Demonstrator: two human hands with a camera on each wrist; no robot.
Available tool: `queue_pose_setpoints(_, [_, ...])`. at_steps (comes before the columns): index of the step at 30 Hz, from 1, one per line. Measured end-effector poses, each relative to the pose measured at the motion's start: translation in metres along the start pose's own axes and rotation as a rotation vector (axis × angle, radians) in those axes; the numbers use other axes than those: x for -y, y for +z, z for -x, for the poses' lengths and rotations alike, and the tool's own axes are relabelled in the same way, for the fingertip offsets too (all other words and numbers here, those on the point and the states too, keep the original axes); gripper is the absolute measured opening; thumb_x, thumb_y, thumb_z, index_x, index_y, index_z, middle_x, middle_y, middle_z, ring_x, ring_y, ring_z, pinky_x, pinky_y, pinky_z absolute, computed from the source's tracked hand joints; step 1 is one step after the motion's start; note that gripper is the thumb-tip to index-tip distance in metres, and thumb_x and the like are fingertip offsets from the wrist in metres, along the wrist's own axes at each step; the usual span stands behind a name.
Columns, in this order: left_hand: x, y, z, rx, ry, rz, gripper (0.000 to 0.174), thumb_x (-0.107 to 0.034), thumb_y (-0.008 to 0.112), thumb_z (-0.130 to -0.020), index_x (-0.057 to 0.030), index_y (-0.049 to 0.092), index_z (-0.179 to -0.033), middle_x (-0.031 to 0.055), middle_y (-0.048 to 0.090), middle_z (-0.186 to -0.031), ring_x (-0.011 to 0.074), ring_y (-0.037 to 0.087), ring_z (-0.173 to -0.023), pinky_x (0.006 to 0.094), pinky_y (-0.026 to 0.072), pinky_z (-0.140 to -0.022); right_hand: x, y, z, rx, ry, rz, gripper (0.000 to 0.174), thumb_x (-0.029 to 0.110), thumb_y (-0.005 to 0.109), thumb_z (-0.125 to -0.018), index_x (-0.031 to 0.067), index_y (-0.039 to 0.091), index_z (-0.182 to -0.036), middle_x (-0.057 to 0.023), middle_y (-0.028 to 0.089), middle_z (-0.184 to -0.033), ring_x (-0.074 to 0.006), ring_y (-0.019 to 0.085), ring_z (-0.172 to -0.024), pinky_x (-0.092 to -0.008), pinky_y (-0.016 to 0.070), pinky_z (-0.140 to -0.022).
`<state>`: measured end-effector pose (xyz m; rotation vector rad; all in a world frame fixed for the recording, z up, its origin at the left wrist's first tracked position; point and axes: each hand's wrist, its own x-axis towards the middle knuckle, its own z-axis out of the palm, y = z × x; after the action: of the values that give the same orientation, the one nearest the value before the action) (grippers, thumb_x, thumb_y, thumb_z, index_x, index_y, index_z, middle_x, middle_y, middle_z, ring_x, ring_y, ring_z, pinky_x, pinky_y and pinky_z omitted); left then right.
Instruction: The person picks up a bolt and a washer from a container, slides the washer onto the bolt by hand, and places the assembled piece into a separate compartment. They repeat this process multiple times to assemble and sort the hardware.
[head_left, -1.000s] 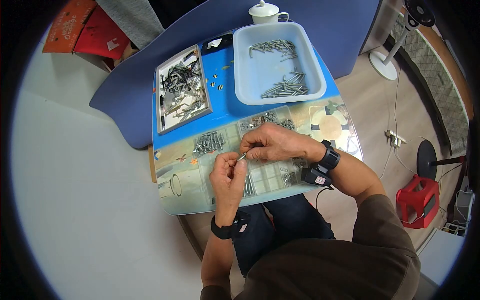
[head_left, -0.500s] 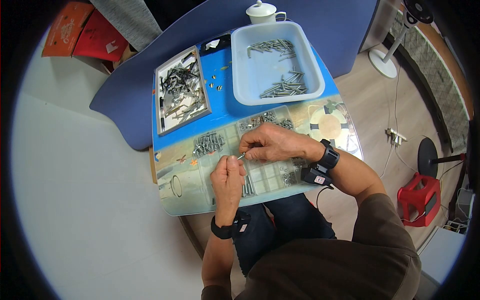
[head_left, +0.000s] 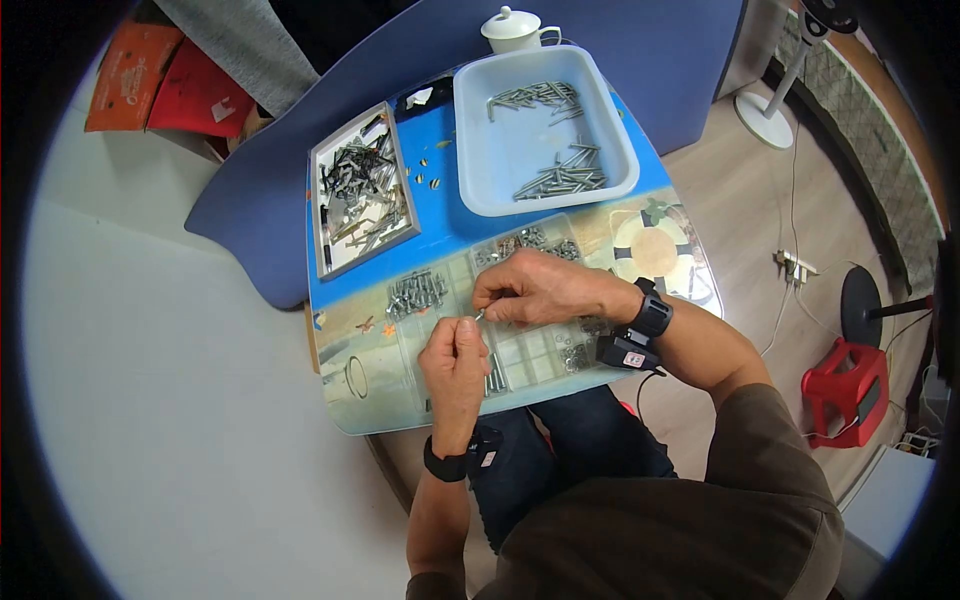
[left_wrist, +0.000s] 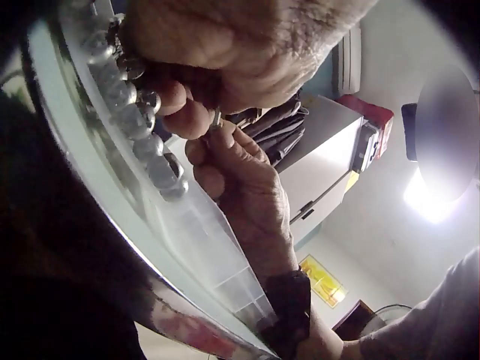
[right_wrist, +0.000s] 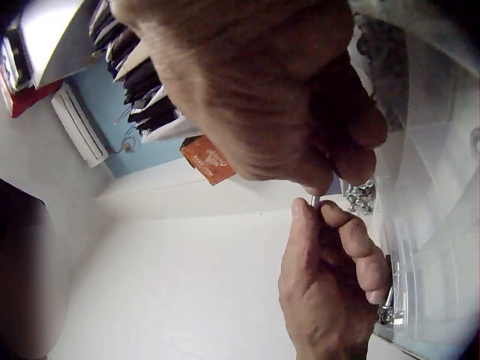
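Note:
Over the clear compartment box (head_left: pixel 405 350), both hands meet at a small silvery bolt (head_left: pixel 480 315). The left hand (head_left: pixel 455 370) pinches one end between thumb and fingers. From the other side, the thumb and fingertips of the right hand (head_left: pixel 545 290) pinch the opposite end. Only a short shiny length of the bolt (right_wrist: pixel 316 201) shows between the fingertips in the right wrist view; its ends are hidden. Bolts (head_left: pixel 417 292) fill one compartment left of the hands, and longer bolts (head_left: pixel 495 375) lie beside the left hand. Nuts and washers (head_left: pixel 535 240) sit in the far compartments.
A white plastic tub (head_left: pixel 465 150) with two heaps of long screws stands at the back. Left of it lies a shallow box (head_left: pixel 412 215) of mixed screws and black hardware. A lidded white cup (head_left: pixel 512 35) stands behind the tub; a red stool (head_left: pixel 845 395) is on the floor at right.
The left thumb has come up beside the curled fingers, and that hand has turned slightly around the bolt. The right hand keeps its pinch. The head view has shifted a little.

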<state>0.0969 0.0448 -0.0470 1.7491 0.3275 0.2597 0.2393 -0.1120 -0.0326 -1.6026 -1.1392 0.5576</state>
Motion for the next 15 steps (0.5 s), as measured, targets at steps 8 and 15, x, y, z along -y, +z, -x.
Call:
queue_pose_setpoints(8, [-0.013, 0.014, 0.0, -0.141, 0.086, 0.11, 0.017, -0.015, 0.058, -0.103, 0.0006, 0.06, -0.096, 0.0021, 0.059, -0.074, 0.0051, 0.053, -0.057, 0.0201, 0.0424, -0.053, 0.001, -0.001, 0.0, -0.002, 0.0, 0.006, 0.015, 0.011, 0.071, -0.089, -0.0012, 0.067, -0.096, -0.0099, 0.065, -0.07, -0.0163, 0.058, -0.061, -0.0339, 0.0467, -0.059])
queue_pose_setpoints(15, [-0.006, 0.004, -0.002, -0.084, 0.015, 0.036, 0.017, -0.015, 0.059, -0.102, 0.0004, 0.061, -0.095, 0.0017, 0.059, -0.071, 0.0053, 0.053, -0.056, 0.02, 0.0421, -0.052, -0.002, -0.001, 0.0, 0.006, 0.009, 0.006, 0.015, 0.011, 0.072, -0.089, -0.0005, 0.068, -0.097, -0.0098, 0.066, -0.072, -0.0161, 0.059, -0.061, -0.0337, 0.047, -0.06])
